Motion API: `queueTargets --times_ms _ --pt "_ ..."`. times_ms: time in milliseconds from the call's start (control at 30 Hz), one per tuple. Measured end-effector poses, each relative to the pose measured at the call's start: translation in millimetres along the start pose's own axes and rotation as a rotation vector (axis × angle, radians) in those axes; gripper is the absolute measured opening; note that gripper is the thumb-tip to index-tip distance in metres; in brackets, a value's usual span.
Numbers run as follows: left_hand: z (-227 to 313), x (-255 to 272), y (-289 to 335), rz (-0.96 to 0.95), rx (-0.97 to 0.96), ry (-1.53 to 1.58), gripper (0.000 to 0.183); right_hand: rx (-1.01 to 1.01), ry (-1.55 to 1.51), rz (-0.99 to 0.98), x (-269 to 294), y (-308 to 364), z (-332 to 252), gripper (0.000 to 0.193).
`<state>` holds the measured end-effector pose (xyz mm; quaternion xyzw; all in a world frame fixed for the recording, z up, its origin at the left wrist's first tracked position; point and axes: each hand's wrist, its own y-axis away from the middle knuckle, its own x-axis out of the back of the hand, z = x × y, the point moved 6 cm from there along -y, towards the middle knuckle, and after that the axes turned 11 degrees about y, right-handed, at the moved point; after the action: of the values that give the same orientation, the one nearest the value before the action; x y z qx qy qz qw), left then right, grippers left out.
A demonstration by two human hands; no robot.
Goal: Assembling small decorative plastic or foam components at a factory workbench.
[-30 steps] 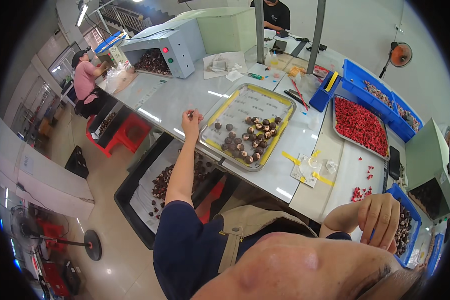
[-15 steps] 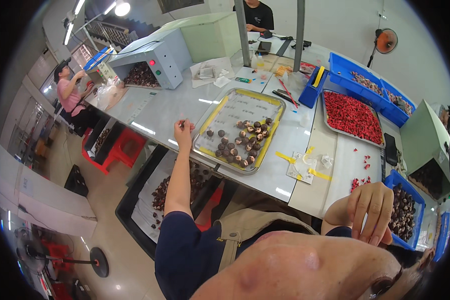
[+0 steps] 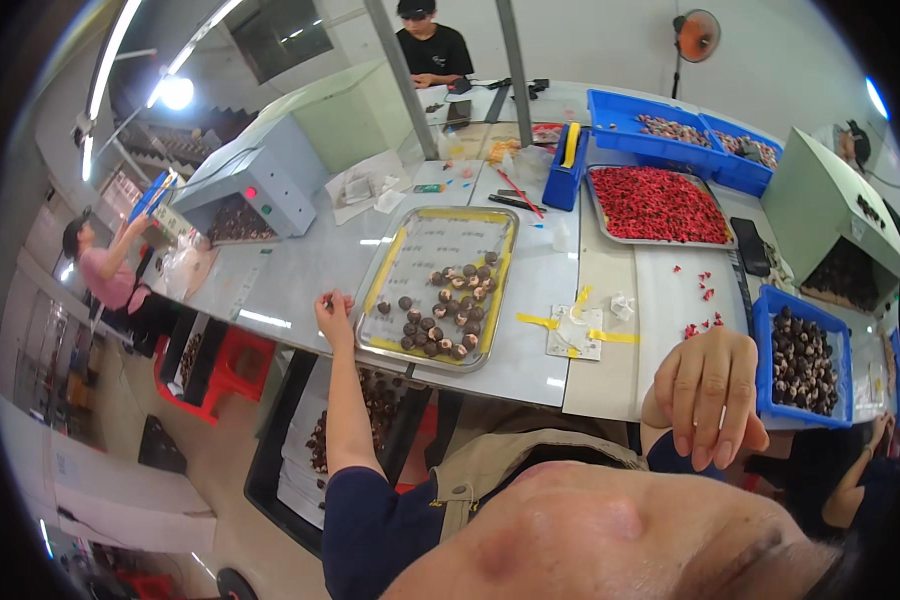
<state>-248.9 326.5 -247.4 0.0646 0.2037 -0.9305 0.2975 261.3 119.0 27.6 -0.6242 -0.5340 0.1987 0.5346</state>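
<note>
My left hand (image 3: 334,312) hovers beside the left rim of a metal tray (image 3: 515,235) with a yellow-edged liner. Its fingers are curled together, and whatever they may hold is too small to make out. Dark brown, nut-like balls (image 3: 458,297) with pale patches lie in the tray, mostly toward its near right part. Close to the camera, my right hand (image 3: 708,400) is raised over the table's near edge. Its fingers hang loosely bent with a gap between them, and nothing shows in it; the palm side is hidden.
A tray of small red pieces (image 3: 660,203) stands right of centre, behind a few loose red bits (image 3: 705,294). At right is a blue bin (image 3: 760,350) of dark balls. Grey (image 3: 288,175) and pale-green (image 3: 820,190) machine boxes flank the table. Other people sit or stand around.
The view has turned, so the table appears shifted left. My right hand's fingers hang looser. At the far left a person has raised their arms toward a blue tray.
</note>
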Motion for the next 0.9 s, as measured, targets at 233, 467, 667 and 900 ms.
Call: queueTargets --times_ms 233,467,667,900 --pt "-5 1 3 0.048 0.016 -0.01 0.028 0.019 0.014 -0.003 2 11 -2 0.036" --pt "-22 19 -10 -0.008 -0.008 -0.186 0.033 0.015 0.05 0.053 -6 16 -8 0.039" --pt "-20 25 -13 0.001 0.013 -0.176 0.036 0.002 0.01 0.028 -6 11 2 0.041" --pt "-15 14 -9 -0.018 0.014 -0.175 0.038 -0.016 0.006 0.033 -3 14 6 0.04"
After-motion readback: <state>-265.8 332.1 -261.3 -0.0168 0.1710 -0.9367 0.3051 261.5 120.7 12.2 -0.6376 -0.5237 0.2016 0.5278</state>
